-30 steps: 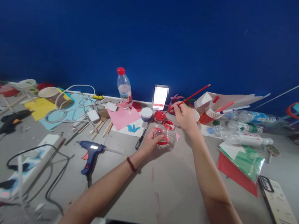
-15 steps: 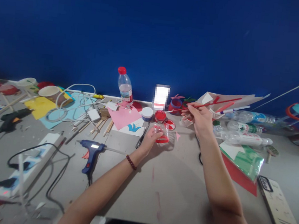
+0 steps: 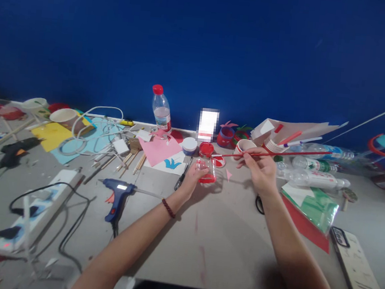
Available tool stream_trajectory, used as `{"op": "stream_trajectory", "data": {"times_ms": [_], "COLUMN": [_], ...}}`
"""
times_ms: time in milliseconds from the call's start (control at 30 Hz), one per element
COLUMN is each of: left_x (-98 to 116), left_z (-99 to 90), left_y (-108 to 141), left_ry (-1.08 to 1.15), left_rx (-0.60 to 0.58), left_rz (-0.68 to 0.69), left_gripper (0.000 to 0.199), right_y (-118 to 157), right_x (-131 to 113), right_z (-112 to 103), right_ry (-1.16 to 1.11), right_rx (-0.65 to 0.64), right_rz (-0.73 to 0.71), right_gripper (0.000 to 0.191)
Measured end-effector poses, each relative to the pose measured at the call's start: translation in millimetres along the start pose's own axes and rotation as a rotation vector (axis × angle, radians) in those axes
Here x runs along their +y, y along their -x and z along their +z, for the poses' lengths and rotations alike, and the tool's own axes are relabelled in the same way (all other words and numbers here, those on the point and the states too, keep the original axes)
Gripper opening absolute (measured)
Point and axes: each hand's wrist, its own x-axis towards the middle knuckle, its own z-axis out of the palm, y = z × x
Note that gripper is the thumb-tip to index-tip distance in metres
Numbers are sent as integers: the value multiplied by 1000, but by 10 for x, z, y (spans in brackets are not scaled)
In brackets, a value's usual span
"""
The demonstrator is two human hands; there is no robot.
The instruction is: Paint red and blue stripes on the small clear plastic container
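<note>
Near the table's middle, my left hand (image 3: pixel 194 177) is closed round a clear plastic bottle piece (image 3: pixel 211 168) whose lower part is painted red. Between the fingertips of my right hand (image 3: pixel 260 167) lies a long red paintbrush (image 3: pixel 290 153), almost level, its tip pointing left. That tip is at the upper right side of the bottle piece; whether it touches I cannot tell. Just behind stands an open jar of red paint (image 3: pixel 206 149). A red-smeared lid (image 3: pixel 220 161) lies to the right of it, partly behind the brush.
On the left are a blue glue gun (image 3: pixel 116 196), a power strip (image 3: pixel 38 211) and tangled white cables (image 3: pixel 77 135). A red-capped bottle (image 3: pixel 162 112) stands at the back. To the right lie plastic bottles (image 3: pixel 315 178), coloured sheets (image 3: pixel 312 208) and a phone (image 3: pixel 359 269). Paper cups (image 3: pixel 245 145) stand behind my right hand.
My right hand has come down and slightly nearer, bringing the paintbrush from beside the paint jar's top to the bottle piece. My left hand holds the bottle piece in nearly the same place.
</note>
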Motion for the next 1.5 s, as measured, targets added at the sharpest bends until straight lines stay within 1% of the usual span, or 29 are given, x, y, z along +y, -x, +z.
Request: {"op": "stream_trajectory", "data": {"times_ms": [133,267,367,467,600,733,867,1133,1333,1500], "left_x": [-5,-9,-2,9,14,3,-6,1,2,-2], "left_z": [4,21,45,74,95,83,68,90,88,76], "left_y": [12,26,38,56,74,72,64,73,70,63], "left_ry": [-12,-51,-62,-23,-11,-14,-31,-23,-9,-4], "left_rx": [-9,31,40,57,89,79,84,123,86,82], "left_rz": [9,23,11,2,8,3,5,13,7,1], "left_gripper": [31,35,37,37,37,40,38,40,39,39], "right_y": [80,138,158,175,199,207,203,211,209,194], "right_x": [-103,-90,-52,-29,-35,-54,-65,-84,-99,-132], "right_z": [6,12,3,-10,-14,1,27,34,29,18], "right_ry": [91,166,184,208,286,342,357,445,478,530], "right_rx": [-35,-51,-60,-64,-50,-45,-64,-61,-49,-30], "right_rz": [-89,-165,-167,-169,-196,-234,-280,-438,-504,-552], "right_gripper": [32,25,21,19,18,15,12,7,8,9]}}
